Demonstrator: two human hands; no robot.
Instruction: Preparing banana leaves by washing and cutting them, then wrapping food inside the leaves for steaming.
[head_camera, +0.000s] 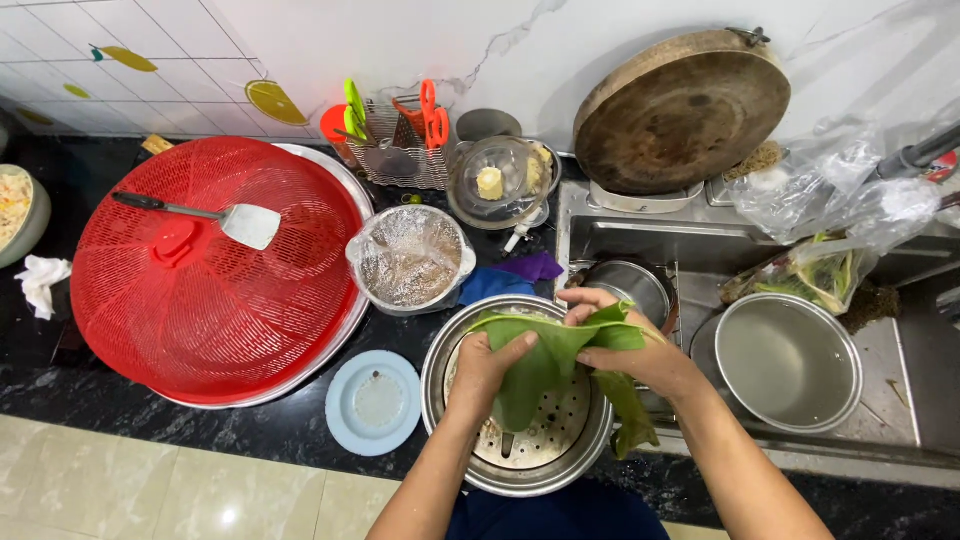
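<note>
1. Here we have both hands closed on one long green leaf, held above the steamer pot that sits on the counter; the left hand pinches its near-left edge, fingers curled over it.
2. Our right hand grips the far-right fold, thumb and fingers wrapped round it; the two hands sit close together, the leaf between them.
3. The leaf's long axis runs from the upper fold by the right hand down and away to the right, its free tail hanging below the right wrist, over the pot's rim.
4. Just right of the right hand lies the sink with a steel bowl.
</note>
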